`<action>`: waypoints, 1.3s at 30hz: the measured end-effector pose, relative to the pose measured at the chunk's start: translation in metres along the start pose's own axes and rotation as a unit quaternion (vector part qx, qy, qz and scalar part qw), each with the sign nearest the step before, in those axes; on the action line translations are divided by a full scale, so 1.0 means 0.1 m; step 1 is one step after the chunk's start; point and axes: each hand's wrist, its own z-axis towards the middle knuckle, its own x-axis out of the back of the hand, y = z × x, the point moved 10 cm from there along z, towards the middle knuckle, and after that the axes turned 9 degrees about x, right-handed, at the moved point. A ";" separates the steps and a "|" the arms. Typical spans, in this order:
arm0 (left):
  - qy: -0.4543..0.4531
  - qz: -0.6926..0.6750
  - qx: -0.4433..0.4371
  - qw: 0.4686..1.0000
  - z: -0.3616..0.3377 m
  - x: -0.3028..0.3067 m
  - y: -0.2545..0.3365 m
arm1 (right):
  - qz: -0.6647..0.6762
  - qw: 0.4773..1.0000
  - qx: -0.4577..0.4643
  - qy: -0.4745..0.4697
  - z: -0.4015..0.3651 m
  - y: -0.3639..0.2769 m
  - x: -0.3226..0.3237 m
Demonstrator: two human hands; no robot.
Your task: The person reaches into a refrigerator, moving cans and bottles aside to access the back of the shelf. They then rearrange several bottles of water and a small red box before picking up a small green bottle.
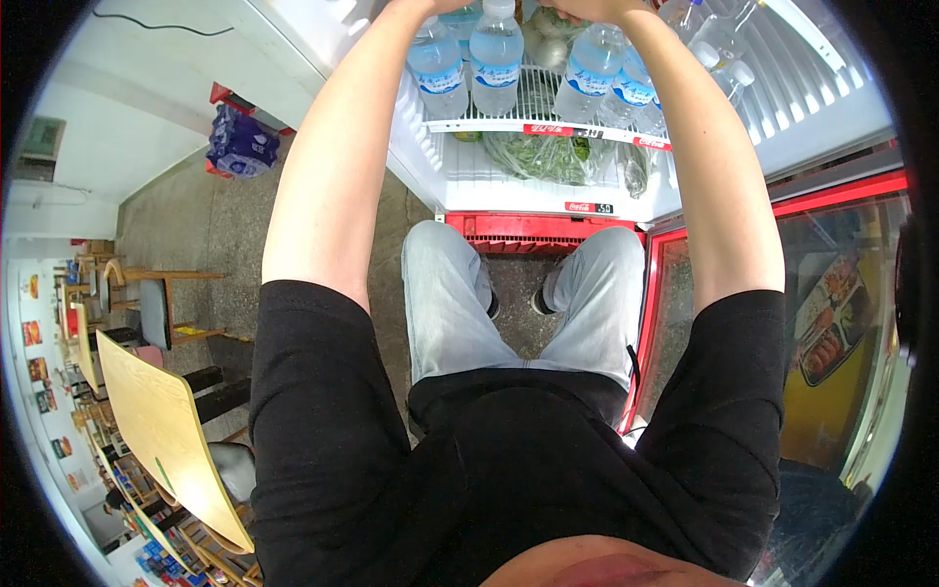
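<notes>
Both my arms reach up into an open white fridge. My left hand (423,5) is cut off by the top edge above the water bottles at the left; its fingers do not show clearly. My right hand (592,8) is partly visible at the top edge, above a water bottle (593,70), and what it holds, if anything, cannot be made out. Between the hands a clear bottle with a white cap (496,59) stands on the wire shelf (536,93). Behind it lie pale round vegetables in plastic (548,41). Bagged green leaves (543,157) rest on the level below.
The fridge's red-framed glass door (660,323) stands open on the right. At the left are a light wooden table (161,426), chairs, and a purple plastic-wrapped pack (242,143) near the wall. My knees are close to the fridge's red base (533,227).
</notes>
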 end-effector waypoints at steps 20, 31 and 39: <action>0.005 0.017 -0.052 0.999 0.05 -0.05 0.04 | 0.026 1.000 -0.010 0.003 -0.03 -0.01 0.02; -0.007 -0.005 0.032 0.999 0.02 -0.02 -0.07 | 0.032 0.999 -0.008 0.002 -0.04 -0.04 0.03; 0.004 -0.015 -0.003 1.000 -0.01 0.02 0.02 | 0.041 0.999 -0.012 -0.009 -0.01 0.01 -0.01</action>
